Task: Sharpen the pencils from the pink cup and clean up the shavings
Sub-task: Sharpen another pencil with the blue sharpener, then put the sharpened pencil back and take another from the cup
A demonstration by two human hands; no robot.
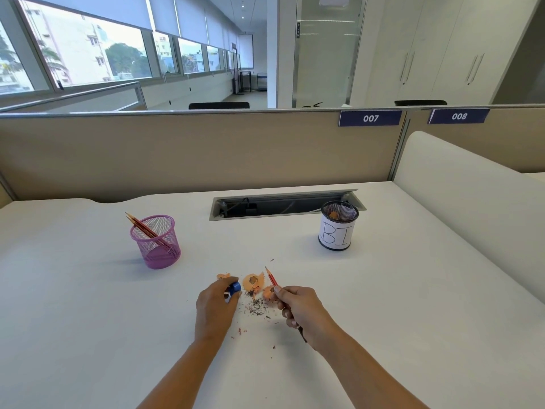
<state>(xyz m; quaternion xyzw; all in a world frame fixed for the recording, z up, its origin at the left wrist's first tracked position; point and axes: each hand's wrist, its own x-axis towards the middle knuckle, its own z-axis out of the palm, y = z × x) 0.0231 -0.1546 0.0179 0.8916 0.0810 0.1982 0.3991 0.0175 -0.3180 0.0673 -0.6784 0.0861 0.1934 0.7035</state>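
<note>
My left hand [216, 307] grips a blue sharpener [234, 288] low over the white desk [88, 305]. My right hand [298, 305] holds a red pencil [272, 277], whose sharpened tip points up and away and whose back end sticks out below the hand. Between the two hands lie orange curled shavings [253, 281] and dark graphite crumbs [257, 307]. A pink mesh cup [156, 242] stands at the left with two or three red pencils [141, 227] leaning in it. A black mesh cup [337, 225] with a white paper label stands at the right, something orange inside.
An open cable tray slot [283, 203] is set into the desk behind the cups. A beige partition [191, 149] closes the back, and a white divider [472, 184] runs along the right side.
</note>
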